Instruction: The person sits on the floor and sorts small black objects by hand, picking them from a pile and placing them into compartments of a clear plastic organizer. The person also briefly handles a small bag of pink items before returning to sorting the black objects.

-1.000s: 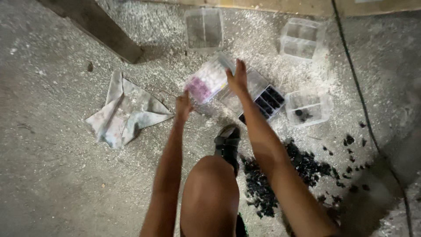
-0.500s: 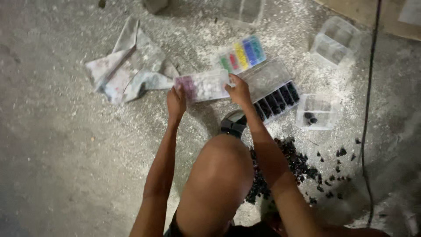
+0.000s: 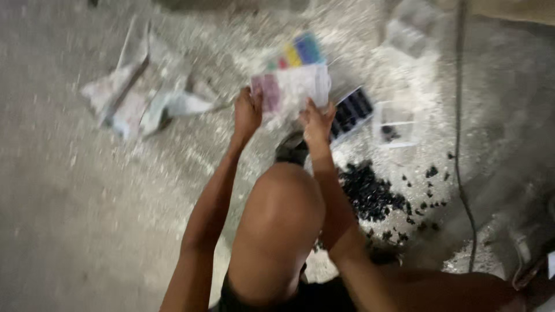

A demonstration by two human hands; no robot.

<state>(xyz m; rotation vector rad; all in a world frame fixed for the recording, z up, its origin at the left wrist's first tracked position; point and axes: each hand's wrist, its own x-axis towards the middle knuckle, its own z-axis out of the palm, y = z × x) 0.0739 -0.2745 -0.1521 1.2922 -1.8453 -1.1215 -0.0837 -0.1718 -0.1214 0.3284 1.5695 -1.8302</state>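
Note:
Both my hands hold a clear plastic compartment box (image 3: 292, 86) above a dusty concrete floor. My left hand (image 3: 247, 112) grips its left end, where pink pieces show inside. My right hand (image 3: 317, 120) grips the near edge toward the right. Behind the box, a second organiser with coloured sections in yellow, blue and green (image 3: 298, 53) lies on the floor. To the right of my right hand sits a tray with dark compartments (image 3: 352, 111). My bent knee (image 3: 283, 214) fills the lower middle of the view. The frame is blurred.
A crumpled white cloth (image 3: 136, 95) lies at the left. A pile of small black pieces (image 3: 373, 193) spreads right of my knee. A small clear box (image 3: 394, 124) holds a few black pieces. Another clear container (image 3: 407, 29) is at the top right, and a dark cable (image 3: 459, 133) runs down the right side.
The view has shifted and blurred. The held box has come up and tilted toward me, and both hands have moved closer together on it.

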